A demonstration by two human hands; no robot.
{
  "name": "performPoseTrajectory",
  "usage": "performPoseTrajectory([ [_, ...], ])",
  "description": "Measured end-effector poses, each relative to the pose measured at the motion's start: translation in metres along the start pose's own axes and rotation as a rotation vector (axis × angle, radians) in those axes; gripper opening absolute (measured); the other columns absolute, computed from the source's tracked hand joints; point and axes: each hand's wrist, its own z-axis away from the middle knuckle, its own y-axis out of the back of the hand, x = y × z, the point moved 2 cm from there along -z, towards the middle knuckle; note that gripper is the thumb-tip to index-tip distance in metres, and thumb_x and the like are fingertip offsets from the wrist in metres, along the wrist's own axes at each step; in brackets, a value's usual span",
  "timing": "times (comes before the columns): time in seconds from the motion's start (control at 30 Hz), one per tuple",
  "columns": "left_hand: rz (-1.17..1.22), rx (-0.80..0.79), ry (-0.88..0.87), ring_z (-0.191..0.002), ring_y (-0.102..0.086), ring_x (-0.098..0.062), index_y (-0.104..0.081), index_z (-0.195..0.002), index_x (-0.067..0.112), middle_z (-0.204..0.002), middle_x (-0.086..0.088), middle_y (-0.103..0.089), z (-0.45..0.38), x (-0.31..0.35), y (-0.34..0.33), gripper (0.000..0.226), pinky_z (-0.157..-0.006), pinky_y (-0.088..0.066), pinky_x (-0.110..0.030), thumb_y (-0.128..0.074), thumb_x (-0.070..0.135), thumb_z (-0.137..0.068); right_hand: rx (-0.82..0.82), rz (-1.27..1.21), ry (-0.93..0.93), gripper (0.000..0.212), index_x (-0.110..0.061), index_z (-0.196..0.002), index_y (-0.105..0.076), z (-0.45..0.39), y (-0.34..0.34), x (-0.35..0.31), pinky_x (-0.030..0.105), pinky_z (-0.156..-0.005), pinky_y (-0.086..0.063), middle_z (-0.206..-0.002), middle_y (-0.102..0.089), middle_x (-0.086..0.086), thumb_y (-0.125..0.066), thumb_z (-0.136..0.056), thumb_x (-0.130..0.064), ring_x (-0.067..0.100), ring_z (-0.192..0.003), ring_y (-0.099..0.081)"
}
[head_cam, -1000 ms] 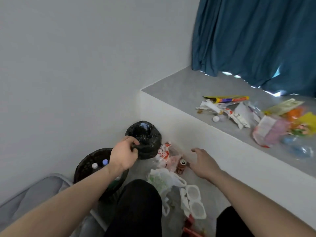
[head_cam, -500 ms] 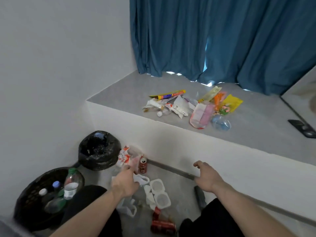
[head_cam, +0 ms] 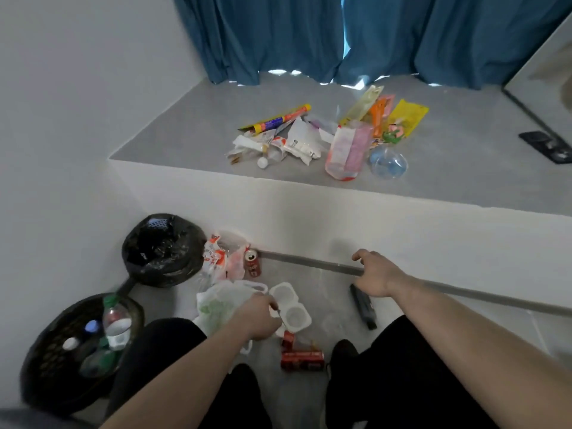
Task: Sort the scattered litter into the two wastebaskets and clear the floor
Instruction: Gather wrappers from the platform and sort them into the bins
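Two wastebaskets stand at the lower left: one lined with a black bag [head_cam: 164, 252], and a dark woven basket [head_cam: 55, 360] holding plastic bottles. My left hand [head_cam: 258, 317] pinches the edge of a white plastic cup tray [head_cam: 291, 308] on the floor. Beside it lie a white-green plastic bag [head_cam: 216, 305], a red-white wrapper [head_cam: 221, 258], an upright red can [head_cam: 252, 263], crushed red cans [head_cam: 301, 356] and a black object [head_cam: 363, 306]. My right hand [head_cam: 376, 274] hovers with fingers loosely curled, holding nothing, above the floor near the ledge wall.
A raised grey ledge [head_cam: 464, 181] carries a pile of wrappers and packets [head_cam: 325, 134] and a clear blue plastic ball [head_cam: 388, 162]. A phone [head_cam: 548, 147] lies at its right. Blue curtains [head_cam: 340, 35] hang behind. My knees in black trousers fill the bottom.
My left hand let go of the black bag's rim, swung right and came down onto the white cup tray. The view turned right, and my right hand stayed near the ledge wall.
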Motion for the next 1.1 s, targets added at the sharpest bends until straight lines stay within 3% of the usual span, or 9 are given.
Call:
performPoseTrajectory([
  [0.17, -0.101, -0.107, 0.014, -0.122, -0.054, -0.021, -0.067, -0.115, 0.030, -0.134, 0.003, -0.053, -0.036, -0.017, -0.025, 0.051, -0.102, -0.048, -0.038, -0.053, 0.045, -0.068, -0.050, -0.020, -0.027, 0.059, -0.019, -0.138, -0.051, -0.042, -0.007, -0.001, 0.023, -0.093, -0.045, -0.133, -0.058, 0.007, -0.064, -0.080, -0.018, 0.024, -0.115, -0.059],
  [0.23, -0.037, -0.136, 0.070, -0.106, -0.060, -0.022, -0.063, -0.087, 0.026, -0.118, -0.002, -0.062, -0.046, -0.027, -0.030, 0.028, -0.090, -0.052, -0.035, -0.052, 0.040, -0.066, -0.079, -0.032, -0.039, 0.056, -0.019, -0.136, -0.052, -0.058, -0.011, -0.002, 0.024, -0.088, -0.047, -0.129, -0.061, 0.007, -0.066, -0.081, -0.018, 0.023, -0.109, -0.061],
  [0.3, -0.007, -0.100, 0.118, -0.091, -0.063, -0.021, -0.058, -0.075, 0.024, -0.100, -0.002, -0.065, -0.054, -0.041, -0.034, 0.013, -0.081, -0.055, -0.034, -0.053, 0.035, -0.071, -0.103, -0.057, -0.072, 0.055, -0.018, -0.134, -0.053, -0.075, -0.015, 0.003, 0.027, -0.080, -0.048, -0.124, -0.063, 0.007, -0.068, -0.082, -0.019, 0.023, -0.102, -0.062],
  [0.4, -0.072, -0.170, 0.173, -0.101, -0.065, -0.024, -0.068, -0.100, 0.019, -0.111, -0.008, -0.065, -0.062, -0.066, -0.055, 0.023, -0.085, -0.056, -0.035, -0.054, 0.029, -0.086, -0.132, -0.069, -0.120, 0.058, -0.017, -0.136, -0.051, -0.102, -0.023, 0.012, 0.033, -0.072, -0.055, -0.120, -0.062, 0.009, -0.070, -0.082, -0.023, 0.027, -0.099, -0.065],
  [0.5, -0.083, -0.253, 0.205, -0.119, -0.060, -0.029, -0.059, -0.128, 0.015, -0.135, -0.012, -0.055, -0.076, -0.074, -0.080, 0.047, -0.098, -0.053, -0.041, -0.054, 0.032, -0.085, -0.176, -0.048, -0.140, 0.061, -0.016, -0.139, -0.049, -0.122, -0.030, 0.014, 0.037, -0.078, -0.057, -0.124, -0.059, 0.011, -0.072, -0.083, -0.025, 0.028, -0.102, -0.064],
  [0.7, -0.041, -0.292, 0.131, -0.119, -0.059, -0.028, -0.063, -0.124, 0.016, -0.137, -0.012, -0.054, -0.109, -0.033, -0.082, 0.041, -0.099, -0.052, -0.038, -0.059, 0.031, -0.086, -0.241, 0.032, -0.137, 0.068, -0.017, -0.145, -0.044, -0.151, -0.038, 0.018, 0.033, -0.073, -0.055, -0.124, -0.060, 0.010, -0.071, -0.084, -0.030, 0.024, -0.100, -0.064],
  [0.83, 0.057, -0.188, 0.056, -0.119, -0.059, -0.027, -0.059, -0.132, 0.019, -0.146, -0.010, -0.045, -0.130, 0.007, -0.018, 0.046, -0.101, -0.050, -0.037, -0.061, 0.036, -0.090, -0.117, 0.025, -0.094, 0.070, -0.016, -0.148, -0.043, -0.143, -0.018, -0.003, 0.033, -0.097, -0.050, -0.141, -0.053, 0.012, -0.070, -0.085, -0.027, 0.027, -0.120, -0.059],
  [0.97, -0.002, 0.018, -0.098, -0.117, -0.059, -0.026, -0.061, -0.127, 0.026, -0.138, 0.001, -0.045, -0.138, 0.042, 0.081, 0.038, -0.101, -0.050, -0.038, -0.058, 0.026, -0.089, 0.037, -0.083, 0.030, 0.068, -0.024, -0.147, -0.042, -0.120, 0.006, -0.035, 0.030, -0.104, -0.046, -0.148, -0.041, 0.006, -0.069, -0.084, -0.027, 0.023, -0.119, -0.058],
  [1.1, -0.008, 0.230, -0.196, -0.107, -0.059, -0.022, -0.062, -0.120, 0.027, -0.136, 0.005, -0.041, -0.137, 0.068, 0.186, 0.035, -0.098, -0.049, -0.036, -0.065, 0.034, -0.086, 0.246, -0.145, 0.152, 0.062, -0.030, -0.144, -0.044, -0.103, 0.056, -0.066, 0.032, -0.102, -0.048, -0.146, -0.038, -0.003, -0.067, -0.086, -0.025, 0.020, -0.113, -0.060],
])
